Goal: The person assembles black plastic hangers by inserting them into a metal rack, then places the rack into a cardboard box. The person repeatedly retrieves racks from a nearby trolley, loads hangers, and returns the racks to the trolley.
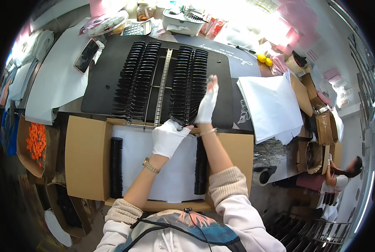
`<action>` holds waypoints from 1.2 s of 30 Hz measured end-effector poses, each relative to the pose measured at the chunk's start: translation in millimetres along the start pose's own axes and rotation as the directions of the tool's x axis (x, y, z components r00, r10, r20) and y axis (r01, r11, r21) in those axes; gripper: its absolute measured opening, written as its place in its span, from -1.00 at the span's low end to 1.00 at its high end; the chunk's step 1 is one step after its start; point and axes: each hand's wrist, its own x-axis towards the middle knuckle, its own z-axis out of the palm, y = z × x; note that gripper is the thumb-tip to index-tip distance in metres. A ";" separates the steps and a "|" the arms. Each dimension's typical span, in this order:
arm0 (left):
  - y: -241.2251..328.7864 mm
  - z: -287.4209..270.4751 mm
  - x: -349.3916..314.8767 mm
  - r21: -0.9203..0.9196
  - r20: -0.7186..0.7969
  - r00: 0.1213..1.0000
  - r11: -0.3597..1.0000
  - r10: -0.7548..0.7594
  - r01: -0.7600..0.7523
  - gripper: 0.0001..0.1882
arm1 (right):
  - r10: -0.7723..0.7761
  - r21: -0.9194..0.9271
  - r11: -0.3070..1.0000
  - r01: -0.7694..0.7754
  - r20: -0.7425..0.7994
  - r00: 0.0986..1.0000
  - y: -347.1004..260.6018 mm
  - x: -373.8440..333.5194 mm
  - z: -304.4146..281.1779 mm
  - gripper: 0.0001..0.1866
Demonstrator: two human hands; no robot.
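A metal rack with a slotted middle rail [162,86] carries packed rows of glossy black curved pieces, a left set [137,80] and a right set [189,75]; their exact kind I cannot tell. My left hand [167,137], in a white glove with bare fingertips, is closed at the near end of the right set. Gloved the same way, my right hand [207,101] lies stretched along that set's right side, fingers pointing away. Below my forearms is an open cardboard box [87,157] lined with white sheet [175,176]; a black row stands along its left wall [116,168] and another along its right [201,170].
A phone [86,55] lies left of the rack on the dark mat [99,94]. White sheets [271,105] are stacked at right. A carton of orange pieces [37,143] is at far left. A calculator [137,28] and white bin [182,23] stand behind. Another person [332,178] is at far right.
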 end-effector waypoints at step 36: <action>-52.8 -73.6 39.8 0.092 0.299 0.953 0.996 -0.038 0.011 -0.50 | 0.457 -0.034 0.890 -0.456 0.063 0.887 102.8 274.9 67.4 -0.59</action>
